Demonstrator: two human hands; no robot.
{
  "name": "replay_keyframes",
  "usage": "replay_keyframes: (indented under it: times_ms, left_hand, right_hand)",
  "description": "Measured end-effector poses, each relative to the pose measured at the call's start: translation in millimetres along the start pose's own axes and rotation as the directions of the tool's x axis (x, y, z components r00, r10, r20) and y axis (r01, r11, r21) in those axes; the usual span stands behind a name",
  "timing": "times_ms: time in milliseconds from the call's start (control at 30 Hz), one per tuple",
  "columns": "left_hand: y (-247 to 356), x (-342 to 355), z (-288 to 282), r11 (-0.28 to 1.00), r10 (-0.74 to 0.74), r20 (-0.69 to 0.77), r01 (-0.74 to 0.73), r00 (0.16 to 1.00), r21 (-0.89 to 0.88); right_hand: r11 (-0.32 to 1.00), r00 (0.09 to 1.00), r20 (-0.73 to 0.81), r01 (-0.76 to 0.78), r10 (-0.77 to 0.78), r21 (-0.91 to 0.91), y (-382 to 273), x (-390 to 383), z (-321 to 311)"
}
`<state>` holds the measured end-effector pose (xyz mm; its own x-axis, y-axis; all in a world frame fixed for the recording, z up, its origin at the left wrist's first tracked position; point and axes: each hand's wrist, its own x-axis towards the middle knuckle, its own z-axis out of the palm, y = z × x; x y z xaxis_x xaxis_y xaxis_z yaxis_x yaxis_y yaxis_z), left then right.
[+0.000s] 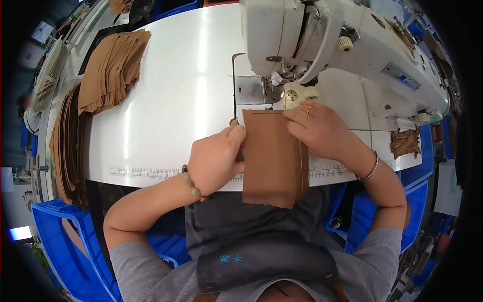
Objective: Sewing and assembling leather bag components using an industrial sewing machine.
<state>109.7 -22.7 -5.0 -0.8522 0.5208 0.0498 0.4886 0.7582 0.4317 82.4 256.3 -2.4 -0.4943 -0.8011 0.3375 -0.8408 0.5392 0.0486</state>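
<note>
A brown fabric piece with a seam along its top edge hangs over the table's front edge, just below the needle area of a white sewing machine. My left hand has its fingers curled at the piece's left edge, partly hidden. My right hand grips the upper right corner, thumb and fingers close to the seam. The presser foot and needle are hard to make out above the metal plate.
Stacks of brown cut pieces lie on the white table at left, some over its edge. A small bundle of brown scraps sits at right. Blue bins stand below the table on both sides.
</note>
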Motion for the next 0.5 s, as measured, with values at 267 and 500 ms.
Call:
replay_keyframes:
  times_ms: [267, 500]
  left_hand:
    - [-4.6, 49.7, 1.3, 0.994, 0.083, 0.091, -0.089, 0.992, 0.067]
    - [-12.1, 47.9, -4.4, 0.998, 0.024, 0.080, -0.029, 0.996, 0.059]
  right_hand:
    - [0.998, 0.996, -0.065, -0.056, 0.058, 0.033, 12.1, 6.5, 29.3]
    - [0.998, 0.997, -0.073, -0.031, 0.027, -0.054, -1.5, 3.9, 21.5]
